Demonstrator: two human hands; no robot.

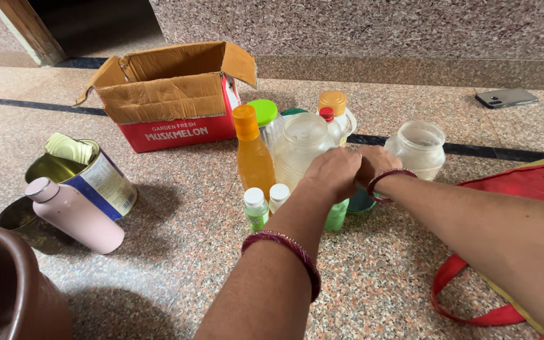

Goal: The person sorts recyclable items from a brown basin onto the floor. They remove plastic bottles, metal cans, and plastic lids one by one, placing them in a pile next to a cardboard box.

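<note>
My left hand (pixel 334 173) is closed over the top of a small green bottle (pixel 336 215) standing on the stone floor. My right hand (pixel 378 161) presses against it from the right, fingers curled at the same bottle top; what they hold is hidden. Both wrists wear dark red bangles. Just behind the hands stands a large clear plastic jar (pixel 301 146). An orange bottle (pixel 252 157) and two small white-capped bottles (pixel 266 203) stand to the left of the hands. A teal lid (pixel 361 203) lies under my right wrist.
An open cardboard box (pixel 171 94) sits at the back left, with a tin can (pixel 89 176), a pink flask (pixel 73 214) and a brown pot (pixel 7 289) at left. Other things around: a clear lidless jar (pixel 418 148), a phone (pixel 506 97), a red bag (pixel 524 189).
</note>
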